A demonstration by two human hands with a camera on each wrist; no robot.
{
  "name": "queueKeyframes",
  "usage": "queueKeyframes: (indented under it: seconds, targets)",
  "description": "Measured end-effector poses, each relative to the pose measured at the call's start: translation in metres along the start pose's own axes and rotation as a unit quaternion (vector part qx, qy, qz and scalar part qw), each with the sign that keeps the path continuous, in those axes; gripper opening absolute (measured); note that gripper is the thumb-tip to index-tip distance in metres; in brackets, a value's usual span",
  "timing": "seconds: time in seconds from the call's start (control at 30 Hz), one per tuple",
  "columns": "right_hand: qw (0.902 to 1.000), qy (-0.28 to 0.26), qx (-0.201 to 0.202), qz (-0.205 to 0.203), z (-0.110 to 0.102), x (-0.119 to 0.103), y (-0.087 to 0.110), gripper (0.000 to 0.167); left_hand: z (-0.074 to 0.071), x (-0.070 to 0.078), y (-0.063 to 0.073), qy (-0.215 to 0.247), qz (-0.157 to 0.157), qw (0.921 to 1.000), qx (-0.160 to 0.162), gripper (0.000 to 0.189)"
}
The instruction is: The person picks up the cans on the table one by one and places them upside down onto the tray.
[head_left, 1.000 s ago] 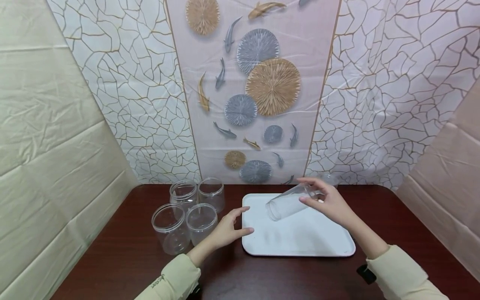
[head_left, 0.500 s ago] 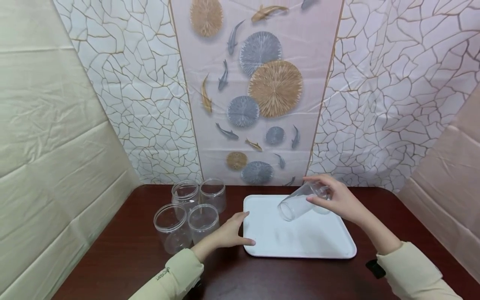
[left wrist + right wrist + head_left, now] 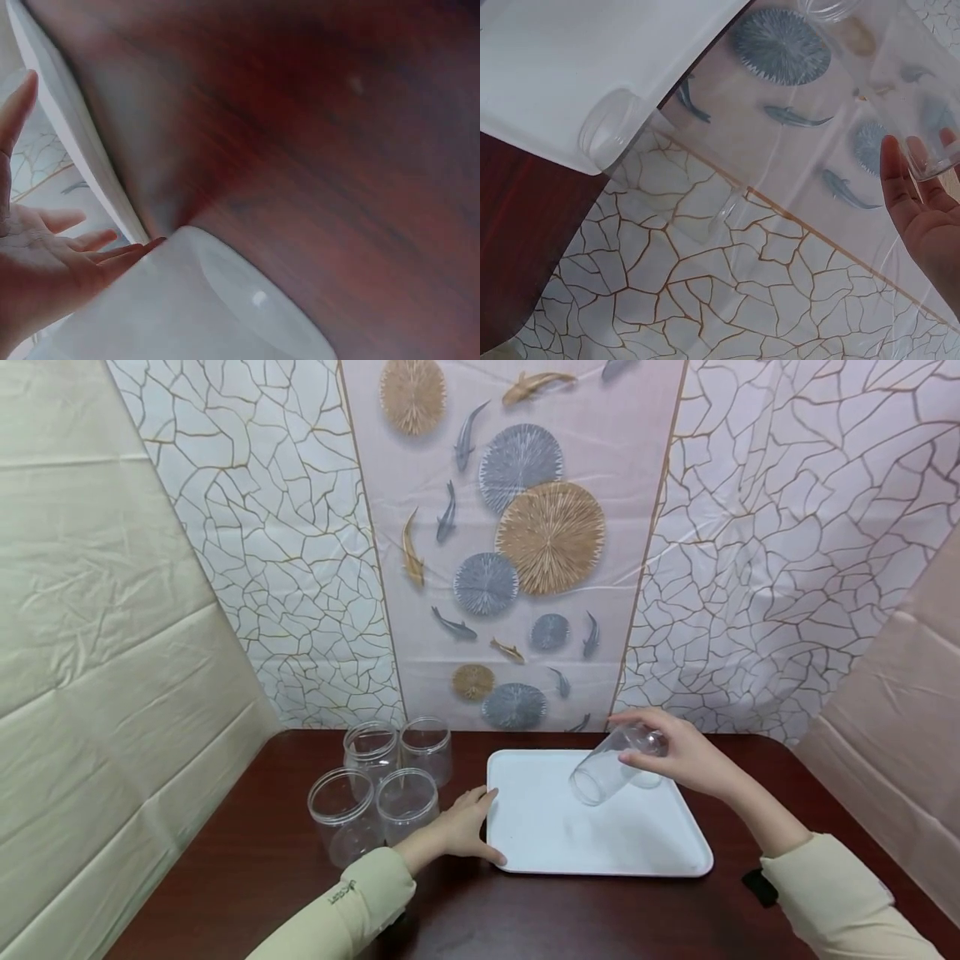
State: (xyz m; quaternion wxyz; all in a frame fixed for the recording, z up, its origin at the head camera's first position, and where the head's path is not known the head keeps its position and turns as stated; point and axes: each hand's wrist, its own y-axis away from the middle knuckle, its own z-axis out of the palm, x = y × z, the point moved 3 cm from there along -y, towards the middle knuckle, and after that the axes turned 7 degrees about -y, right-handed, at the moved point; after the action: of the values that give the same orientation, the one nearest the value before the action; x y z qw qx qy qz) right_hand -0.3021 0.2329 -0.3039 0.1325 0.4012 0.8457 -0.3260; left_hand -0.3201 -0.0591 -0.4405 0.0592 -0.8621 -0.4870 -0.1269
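In the head view, my right hand (image 3: 684, 753) grips a tall clear jar (image 3: 609, 768) near its base. The jar leans over the white tray (image 3: 555, 843), its open mouth low and to the left. Behind it, at the tray's right rear, another clear jar (image 3: 667, 176) stands, partly hidden by the hand in the head view. My left hand (image 3: 463, 827) is spread at the tray's left edge, thumb at the front left corner and the other fingers further back. The left wrist view shows those fingers (image 3: 56, 244) extended beside the tray rim.
Left of the tray, several wide clear jars (image 3: 345, 827) without lids stand in a cluster, one close to the left forearm. All rests on a dark red-brown table (image 3: 247, 893). A patterned cloth wall (image 3: 525, 635) rises right behind the table's back edge.
My right hand has shifted right with the tilted jar, toward the standing jar. My left hand has moved slightly forward and lower, its thumb coming down to the tray's front left corner.
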Motion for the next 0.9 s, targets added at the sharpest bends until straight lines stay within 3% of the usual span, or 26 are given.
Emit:
queueKeyframes:
  seconds: [0.47, 0.9]
  targets:
    - [0.9999, 0.006, -0.006, 0.015, -0.005, 0.011, 0.001, 0.044, 0.001, 0.0, -0.003, -0.034, -0.016, 0.9987, -0.036, 0.102]
    - [0.9997, 0.016, -0.016, -0.01, -0.013, 0.015, 0.0, 0.041, 0.002, 0.001, -0.001, -0.031, 0.007, 0.9985, -0.046, 0.097]
